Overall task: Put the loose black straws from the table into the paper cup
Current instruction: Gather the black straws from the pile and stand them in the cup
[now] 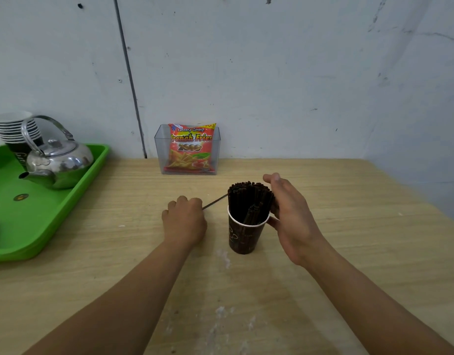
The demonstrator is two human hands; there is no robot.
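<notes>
A dark brown paper cup (242, 237) with a white rim stands on the wooden table (349, 252), packed with a bundle of black straws (249, 201) that stick up above the rim. My right hand (290, 221) curls around the right side of the bundle and the cup's rim. One loose black straw (215, 201) lies slanted just left of the cup. My left hand (185, 221) pinches that straw's near end with curled fingers, knuckles up.
A green tray (67, 201) at the left holds a metal kettle (56, 162) and a stack of paper cups (15, 129). A clear box with a red snack bag (190, 149) stands against the back wall. White smudges mark the table in front.
</notes>
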